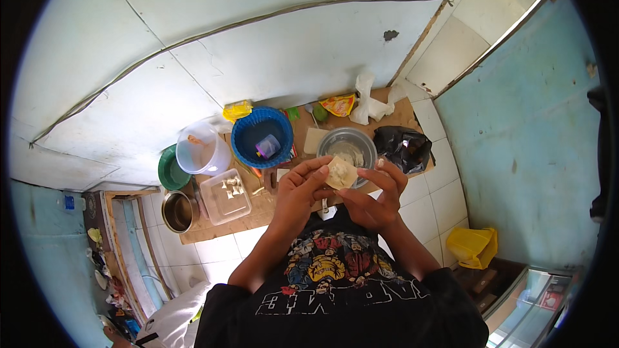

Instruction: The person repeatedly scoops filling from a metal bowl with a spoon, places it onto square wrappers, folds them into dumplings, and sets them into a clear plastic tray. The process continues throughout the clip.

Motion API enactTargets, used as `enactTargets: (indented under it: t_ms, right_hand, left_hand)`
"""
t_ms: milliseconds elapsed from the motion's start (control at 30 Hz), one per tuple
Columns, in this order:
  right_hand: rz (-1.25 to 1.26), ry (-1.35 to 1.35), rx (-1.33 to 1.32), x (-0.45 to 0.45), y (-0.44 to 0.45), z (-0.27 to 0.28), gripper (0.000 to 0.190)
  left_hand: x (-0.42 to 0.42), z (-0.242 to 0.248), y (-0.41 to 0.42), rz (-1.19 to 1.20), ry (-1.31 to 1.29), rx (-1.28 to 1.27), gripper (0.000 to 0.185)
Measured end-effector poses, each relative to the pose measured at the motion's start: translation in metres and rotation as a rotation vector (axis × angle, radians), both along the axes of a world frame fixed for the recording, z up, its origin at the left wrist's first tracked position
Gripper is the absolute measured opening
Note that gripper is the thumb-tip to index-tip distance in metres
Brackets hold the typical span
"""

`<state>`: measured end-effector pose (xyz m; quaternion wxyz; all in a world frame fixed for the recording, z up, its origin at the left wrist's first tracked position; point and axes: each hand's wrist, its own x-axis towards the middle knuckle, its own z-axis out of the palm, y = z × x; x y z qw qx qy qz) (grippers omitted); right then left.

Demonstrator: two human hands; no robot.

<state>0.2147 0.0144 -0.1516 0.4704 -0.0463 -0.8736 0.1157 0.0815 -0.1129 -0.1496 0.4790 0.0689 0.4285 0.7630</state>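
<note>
A square dough wrapper (332, 181) is held up above the table's front edge, with a pale, lumpy filling (339, 170) on its middle. My left hand (301, 187) pinches its left side between thumb and fingers. The fingertips of my right hand (379, 193) touch its right corner and lower edge. A bit of pale paste sticks to one right fingertip. Just behind my hands stands a grey bowl (347, 134) with more pale mixture, partly covered by them. In a clear plastic box (221, 210) to the left lie several small folded dough pieces (232, 186).
Along the wooden table (263, 210) stand a blue basket (242, 142) holding a purple-lidded container, a translucent tub (200, 166), a green basin (167, 174) and a metal pot (175, 217). A stack of pale square sheets (314, 140) and a black plastic bag (401, 147) flank the bowl.
</note>
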Motion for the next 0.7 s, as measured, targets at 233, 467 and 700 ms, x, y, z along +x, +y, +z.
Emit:
enactTargets:
  t_ms: [233, 467, 700]
  right_hand:
    - [0.028, -0.014, -0.154, -0.002, 0.001, 0.017, 0.015]
    - [0.149, -0.015, -0.386, -0.002, 0.006, 0.026, 0.016]
    - [0.335, 0.030, -0.884, -0.002, 0.005, 0.021, 0.017]
  left_hand:
    - [0.000, 0.003, 0.000, -0.026, 0.040, 0.029, 0.031]
    - [0.001, -0.001, -0.004, -0.049, 0.054, 0.048, 0.029]
    - [0.002, 0.004, -0.008, -0.140, 0.016, 0.253, 0.037]
